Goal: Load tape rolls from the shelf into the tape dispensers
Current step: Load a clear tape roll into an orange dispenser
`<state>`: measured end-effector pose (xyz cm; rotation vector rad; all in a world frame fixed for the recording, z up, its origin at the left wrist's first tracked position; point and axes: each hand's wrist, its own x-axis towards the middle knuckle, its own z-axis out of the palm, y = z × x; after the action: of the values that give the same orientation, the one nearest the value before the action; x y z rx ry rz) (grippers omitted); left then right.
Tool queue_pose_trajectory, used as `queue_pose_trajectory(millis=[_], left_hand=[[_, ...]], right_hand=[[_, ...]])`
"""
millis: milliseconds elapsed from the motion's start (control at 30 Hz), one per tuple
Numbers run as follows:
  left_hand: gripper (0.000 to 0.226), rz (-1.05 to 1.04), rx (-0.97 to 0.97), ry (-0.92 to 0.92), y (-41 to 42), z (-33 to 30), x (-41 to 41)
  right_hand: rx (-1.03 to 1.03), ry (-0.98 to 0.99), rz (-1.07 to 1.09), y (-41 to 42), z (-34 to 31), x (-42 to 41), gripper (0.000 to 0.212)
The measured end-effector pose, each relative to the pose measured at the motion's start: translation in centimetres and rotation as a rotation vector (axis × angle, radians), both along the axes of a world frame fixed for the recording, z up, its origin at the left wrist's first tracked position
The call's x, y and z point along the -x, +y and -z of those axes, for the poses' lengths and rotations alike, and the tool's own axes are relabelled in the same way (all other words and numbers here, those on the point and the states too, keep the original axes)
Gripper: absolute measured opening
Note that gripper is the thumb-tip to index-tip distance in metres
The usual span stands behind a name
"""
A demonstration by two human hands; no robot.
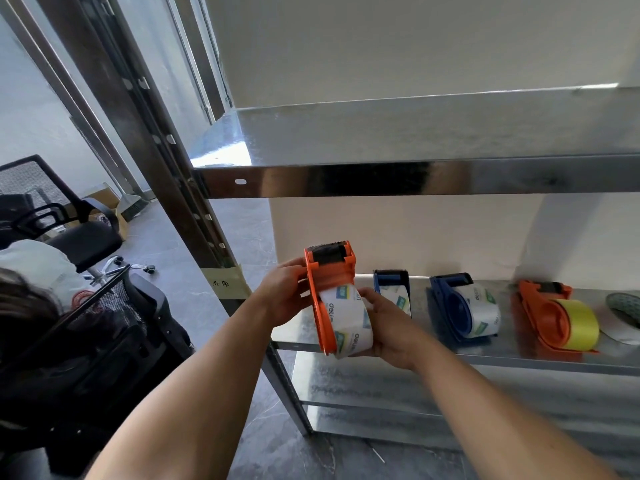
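the left hand (282,292) grips the orange plastic dispenser (323,289) (held upright). the right hand (388,329) clasps the glossy printed tape roll (349,323) seated in it.

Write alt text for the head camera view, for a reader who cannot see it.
Two bare hands hold an orange tape dispenser in front of a metal shelf: the left hand grips its side, the right hand holds the clear printed tape roll on it. Two blue dispensers and another orange one sit loaded on the shelf.
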<state>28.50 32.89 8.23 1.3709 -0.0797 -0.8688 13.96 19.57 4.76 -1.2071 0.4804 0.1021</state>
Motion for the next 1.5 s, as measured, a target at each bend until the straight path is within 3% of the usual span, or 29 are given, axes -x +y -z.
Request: queue_pose_trajectory(millis=[167,367,567,767,1167,1500], left_hand=[[0.020,-0.039,0.020,0.089,0.5,0.8,-0.3],[0.035,-0.019,0.020,-0.007,0.9,2.1,0.0],[0.032,-0.069,0.090,-0.010,1.3,3.3,0.7],[0.026,-0.109,0.035,0.022,1.2,3.9,0.9],[0.027,-0.080,-0.079,-0.069,1.2,6.2,0.5],[0.025,-0.035,-0.181,-0.029,0.9,8.3,-0.7]], right_hand=[[-0.082,-0.023,0.065,0.2,-0.4,-0.7,0.019],[-0.079,-0.024,0.129,0.7,-0.2,-1.8,0.017],[-0.101,-0.017,0.174,1.0,0.1,-2.9,0.021],[-0.059,0.025,0.228,1.1,1.1,-4.3,0.034],[0.101,0.138,0.196,1.5,4.0,-6.3,0.025],[0.178,0.282,0.161,1.1,6.0,-7.7,0.028]])
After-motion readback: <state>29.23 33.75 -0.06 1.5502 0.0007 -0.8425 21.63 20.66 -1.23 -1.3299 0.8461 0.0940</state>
